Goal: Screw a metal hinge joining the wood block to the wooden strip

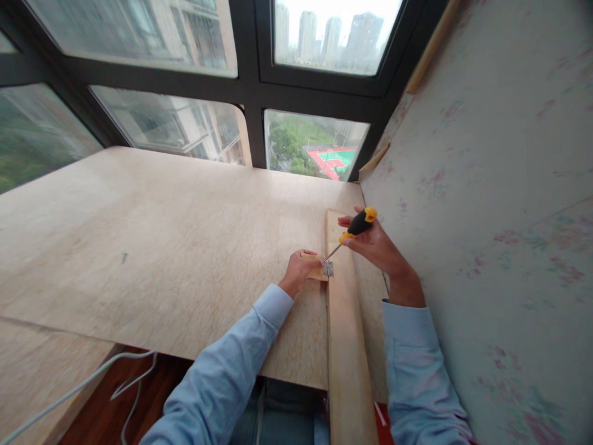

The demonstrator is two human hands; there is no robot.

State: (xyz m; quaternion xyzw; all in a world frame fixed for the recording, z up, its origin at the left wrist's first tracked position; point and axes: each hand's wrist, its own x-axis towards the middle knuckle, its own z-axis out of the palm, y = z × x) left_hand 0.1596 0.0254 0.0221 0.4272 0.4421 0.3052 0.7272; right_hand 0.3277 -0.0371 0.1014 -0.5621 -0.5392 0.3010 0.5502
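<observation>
My right hand (pixel 375 244) is closed around a black and yellow screwdriver (pixel 356 226), whose tip points down at a small metal hinge (pixel 328 268). The hinge sits where a small wooden block (pixel 315 272) meets a long wooden plank (pixel 345 334) lying along the right side of a marble-patterned tabletop (pixel 162 247). My left hand (pixel 299 270) is closed over the small block and presses it against the plank beside the hinge.
A wall (pixel 500 204) with faded floral wallpaper rises close on the right. Dark-framed windows (pixel 250 93) run behind the table. White cables (pixel 106 377) hang over a wooden floor at the lower left, below the table's front edge.
</observation>
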